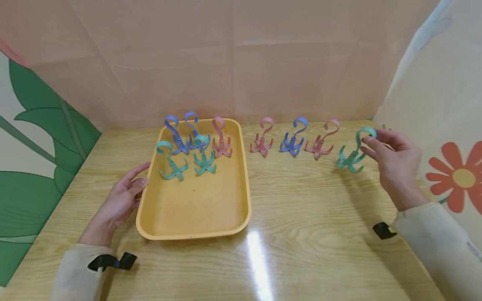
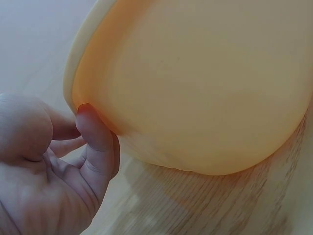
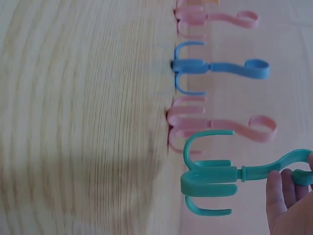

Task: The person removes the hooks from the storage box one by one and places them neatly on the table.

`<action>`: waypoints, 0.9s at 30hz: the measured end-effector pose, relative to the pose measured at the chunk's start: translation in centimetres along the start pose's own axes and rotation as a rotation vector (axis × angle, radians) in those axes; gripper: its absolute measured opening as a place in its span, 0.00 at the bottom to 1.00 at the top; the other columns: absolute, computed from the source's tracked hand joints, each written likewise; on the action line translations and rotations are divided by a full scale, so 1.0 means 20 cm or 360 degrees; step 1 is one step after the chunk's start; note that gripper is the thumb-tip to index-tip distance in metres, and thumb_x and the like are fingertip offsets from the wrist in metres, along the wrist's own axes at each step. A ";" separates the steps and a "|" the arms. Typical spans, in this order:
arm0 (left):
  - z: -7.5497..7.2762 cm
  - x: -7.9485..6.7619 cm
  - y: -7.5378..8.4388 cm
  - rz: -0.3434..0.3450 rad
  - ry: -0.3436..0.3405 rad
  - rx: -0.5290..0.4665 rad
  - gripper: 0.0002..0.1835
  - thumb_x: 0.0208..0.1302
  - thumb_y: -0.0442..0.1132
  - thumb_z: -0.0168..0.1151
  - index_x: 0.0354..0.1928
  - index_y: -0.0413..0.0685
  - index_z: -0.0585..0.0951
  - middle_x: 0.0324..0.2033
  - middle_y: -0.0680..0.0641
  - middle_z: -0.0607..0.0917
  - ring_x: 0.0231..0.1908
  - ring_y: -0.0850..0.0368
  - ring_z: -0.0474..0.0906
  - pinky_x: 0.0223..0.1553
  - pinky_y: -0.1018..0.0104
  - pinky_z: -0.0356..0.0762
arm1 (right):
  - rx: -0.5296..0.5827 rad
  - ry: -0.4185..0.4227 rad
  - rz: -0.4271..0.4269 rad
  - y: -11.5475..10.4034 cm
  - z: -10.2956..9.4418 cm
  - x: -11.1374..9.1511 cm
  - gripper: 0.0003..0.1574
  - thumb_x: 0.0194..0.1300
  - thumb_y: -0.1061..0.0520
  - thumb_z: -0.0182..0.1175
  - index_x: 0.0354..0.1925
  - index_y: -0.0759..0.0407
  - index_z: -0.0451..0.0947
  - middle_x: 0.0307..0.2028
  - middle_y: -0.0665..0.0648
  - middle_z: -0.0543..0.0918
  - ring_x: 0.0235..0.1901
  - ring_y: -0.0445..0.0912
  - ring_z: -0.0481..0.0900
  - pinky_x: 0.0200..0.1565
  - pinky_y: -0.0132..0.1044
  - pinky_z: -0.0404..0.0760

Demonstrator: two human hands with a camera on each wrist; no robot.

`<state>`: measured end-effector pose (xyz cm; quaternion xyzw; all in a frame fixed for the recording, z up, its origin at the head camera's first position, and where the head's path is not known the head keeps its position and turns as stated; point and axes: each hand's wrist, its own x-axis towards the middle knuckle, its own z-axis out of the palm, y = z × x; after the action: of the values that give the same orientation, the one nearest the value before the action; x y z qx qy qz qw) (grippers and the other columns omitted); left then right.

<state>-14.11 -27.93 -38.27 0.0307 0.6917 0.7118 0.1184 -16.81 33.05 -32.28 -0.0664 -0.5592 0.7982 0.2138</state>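
Head view: your right hand (image 1: 401, 161) has its fingers pinching the curled top of a green hook (image 1: 351, 159), prongs down, seemingly off the counter (image 1: 301, 217), just right of the nearest pink hook (image 1: 318, 145). Blue hook (image 1: 290, 145) stands further left. Your left hand (image 1: 121, 198) touches the left side of the yellow tray (image 1: 193, 205); fingers bent, can't tell if they pinch the rim. Risks: you hold only the top, so the green hook could swing, twist and slip. Move it left too low and its prongs could snag the pink hook and tip it. Five hooks (image 1: 205, 164) crowd the tray's far end; set down close, prongs could tangle. Hard pressure on the rim could slide the tray.
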 end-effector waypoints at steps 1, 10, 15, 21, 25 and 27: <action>0.00 0.00 0.00 -0.0001 0.0000 0.0000 0.33 0.79 0.44 0.52 0.79 0.53 0.55 0.42 0.49 0.82 0.36 0.58 0.84 0.30 0.69 0.81 | -0.0001 0.0003 0.0001 0.00 0.00 0.01 0.23 0.53 0.70 0.74 0.48 0.73 0.82 0.41 0.58 0.84 0.38 0.47 0.88 0.40 0.40 0.85; 0.00 0.00 0.00 -0.0024 0.0018 0.0025 0.31 0.80 0.43 0.49 0.80 0.54 0.55 0.44 0.48 0.82 0.38 0.58 0.84 0.31 0.69 0.81 | 0.0047 0.0028 0.0000 0.02 -0.03 0.09 0.22 0.53 0.71 0.74 0.48 0.73 0.82 0.39 0.59 0.83 0.38 0.47 0.88 0.40 0.39 0.84; 0.00 0.00 0.00 -0.0028 0.0029 0.0024 0.31 0.79 0.44 0.50 0.80 0.54 0.55 0.44 0.48 0.82 0.36 0.58 0.83 0.29 0.70 0.80 | 0.0048 0.0081 0.0023 0.04 -0.04 0.13 0.22 0.51 0.72 0.75 0.46 0.71 0.83 0.37 0.58 0.84 0.36 0.46 0.88 0.40 0.38 0.85; 0.00 0.00 0.01 -0.0032 0.0034 0.0022 0.32 0.79 0.44 0.51 0.80 0.54 0.55 0.44 0.48 0.82 0.37 0.58 0.84 0.30 0.70 0.80 | 0.0000 0.0125 0.0042 0.05 -0.06 0.17 0.17 0.54 0.73 0.72 0.45 0.70 0.84 0.36 0.57 0.85 0.32 0.44 0.88 0.37 0.35 0.85; 0.01 0.00 0.01 -0.0048 0.0044 0.0031 0.32 0.79 0.44 0.51 0.80 0.54 0.55 0.44 0.47 0.82 0.36 0.58 0.83 0.30 0.70 0.80 | 0.0010 0.0138 0.0051 0.06 -0.07 0.19 0.17 0.55 0.73 0.71 0.45 0.70 0.84 0.35 0.57 0.85 0.30 0.44 0.88 0.38 0.35 0.85; 0.01 0.00 0.01 -0.0059 0.0052 0.0041 0.32 0.79 0.44 0.51 0.80 0.54 0.55 0.44 0.47 0.81 0.36 0.58 0.83 0.29 0.70 0.80 | 0.0017 0.0142 0.0054 0.06 -0.07 0.20 0.18 0.54 0.73 0.72 0.45 0.69 0.84 0.35 0.57 0.85 0.30 0.44 0.88 0.39 0.35 0.84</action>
<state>-14.20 -27.77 -38.03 0.0076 0.7031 0.7009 0.1199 -20.26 35.54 -33.43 -0.1103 -0.5436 0.8010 0.2252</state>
